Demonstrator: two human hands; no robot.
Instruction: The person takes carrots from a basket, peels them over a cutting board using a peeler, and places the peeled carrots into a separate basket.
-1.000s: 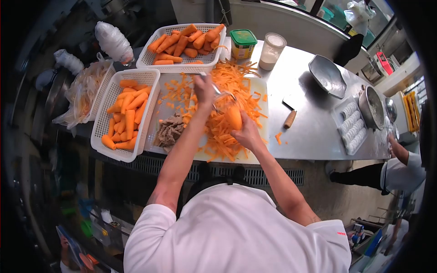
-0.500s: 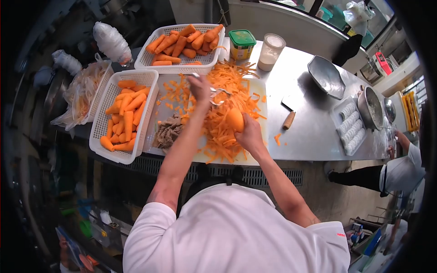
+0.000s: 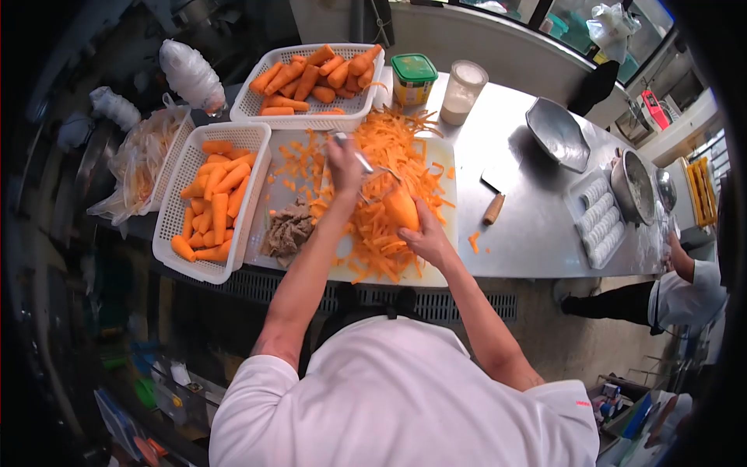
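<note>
My left hand (image 3: 344,166) is closed around the metal handle of a peeler (image 3: 362,163). The peeler's head is by the upper end of a carrot (image 3: 400,208); whether the blade touches it I cannot tell. My right hand (image 3: 428,236) grips that carrot at its lower right side, tilted above a heap of carrot peelings (image 3: 393,132). Under the heap lies a white cutting board (image 3: 442,156), mostly covered. A crumpled grey-brown cloth (image 3: 288,231) is beside my left forearm.
One white basket of carrots (image 3: 253,226) stands left, another basket (image 3: 311,122) behind. A green-lidded tub (image 3: 414,78), a clear container (image 3: 464,93) and a wooden-handled blade (image 3: 493,206) are on the steel table (image 3: 521,249). At far right, another person (image 3: 692,292) works near a bowl (image 3: 634,187).
The carrot in my right hand has tipped to a longer, more upright view, shifting slightly down. My left hand has dropped slightly and turned, with the peeler nearer the carrot's upper end.
</note>
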